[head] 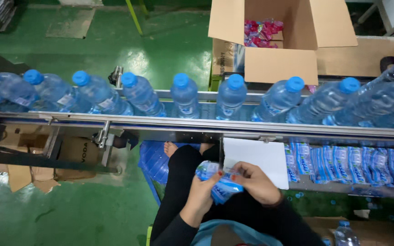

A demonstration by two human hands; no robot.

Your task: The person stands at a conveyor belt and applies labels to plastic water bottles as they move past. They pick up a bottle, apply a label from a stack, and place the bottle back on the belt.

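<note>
Conveyor [197, 124] carries bottles [185, 96]; left hand [202, 193], right hand [256, 182] both grip label bundle [220, 182].

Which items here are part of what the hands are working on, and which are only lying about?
In use:
left hand and right hand, both holding a bunch of blue label sleeves
stacked sleeves on the shelf
bottles on the conveyor

Lying about:
open carton holding pink packets
flattened cardboard on the green floor
white sheet

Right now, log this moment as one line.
left hand: holds label bundle | right hand: grips same bundle | bottles lined on conveyor
</note>
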